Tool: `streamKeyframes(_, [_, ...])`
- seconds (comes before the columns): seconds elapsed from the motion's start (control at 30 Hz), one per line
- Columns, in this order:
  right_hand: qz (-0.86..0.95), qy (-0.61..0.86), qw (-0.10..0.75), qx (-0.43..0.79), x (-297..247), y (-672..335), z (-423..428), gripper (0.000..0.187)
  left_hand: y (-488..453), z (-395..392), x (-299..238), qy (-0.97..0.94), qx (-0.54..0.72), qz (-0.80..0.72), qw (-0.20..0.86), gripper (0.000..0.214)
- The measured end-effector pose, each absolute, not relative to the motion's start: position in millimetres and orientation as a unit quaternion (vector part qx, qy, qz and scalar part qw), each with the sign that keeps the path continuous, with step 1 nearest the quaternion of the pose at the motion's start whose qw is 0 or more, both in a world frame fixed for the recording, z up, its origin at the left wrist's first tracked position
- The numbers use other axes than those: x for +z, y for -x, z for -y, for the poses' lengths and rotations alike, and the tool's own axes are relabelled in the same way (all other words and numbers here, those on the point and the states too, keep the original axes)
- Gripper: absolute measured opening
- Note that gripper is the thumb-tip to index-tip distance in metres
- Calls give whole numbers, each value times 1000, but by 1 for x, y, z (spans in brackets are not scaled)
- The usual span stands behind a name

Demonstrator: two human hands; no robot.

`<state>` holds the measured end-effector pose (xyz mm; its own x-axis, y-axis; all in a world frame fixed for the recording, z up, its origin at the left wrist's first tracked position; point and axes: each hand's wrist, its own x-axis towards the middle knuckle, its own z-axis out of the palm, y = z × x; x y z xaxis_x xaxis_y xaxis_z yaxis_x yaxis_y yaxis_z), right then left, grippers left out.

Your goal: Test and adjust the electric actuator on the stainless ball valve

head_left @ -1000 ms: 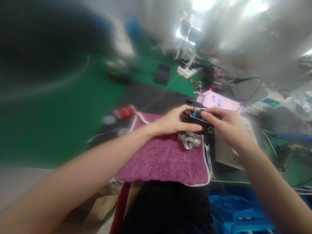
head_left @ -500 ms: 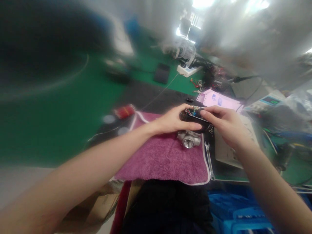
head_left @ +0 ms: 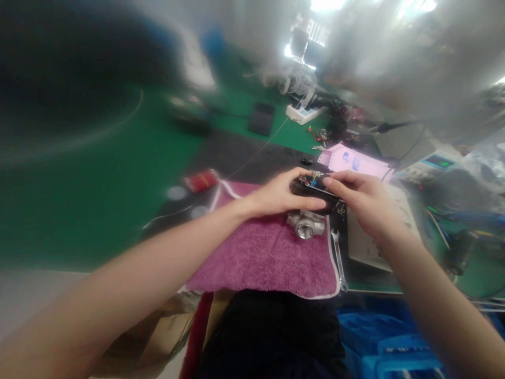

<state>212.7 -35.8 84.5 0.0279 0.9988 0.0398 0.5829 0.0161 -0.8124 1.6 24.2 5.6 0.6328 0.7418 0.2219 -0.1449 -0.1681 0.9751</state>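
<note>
My left hand (head_left: 286,193) is closed round the left side of a black housing with electronics inside (head_left: 329,204), its thumb along the near wall. At the right end, my right hand (head_left: 361,200) grips the same housing, with thumb and fingers at its open top. Coloured wires and small parts show in the opening; what the right fingertips pinch there is hidden. Just below the housing a silver metal valve body (head_left: 305,225) rests on a purple towel (head_left: 256,258). I cannot tell whether the two are joined.
An open-ended wrench (head_left: 339,260) lies at the towel's right edge. Pink printed sheets (head_left: 357,162) are behind my right hand, near an instrument with a lit display (head_left: 437,162). A red object (head_left: 202,180) sits left of the towel. Farther back is a white power strip (head_left: 305,114).
Both hands keep their hold. The black housing has tilted very slightly between them; everything else stays where it was.
</note>
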Motion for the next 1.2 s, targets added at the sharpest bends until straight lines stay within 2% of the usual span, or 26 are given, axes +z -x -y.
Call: streamKeyframes(1.2, [632,611,355,319,82,-216,35,31,-2,-23,7,-667,361,-218,614,70])
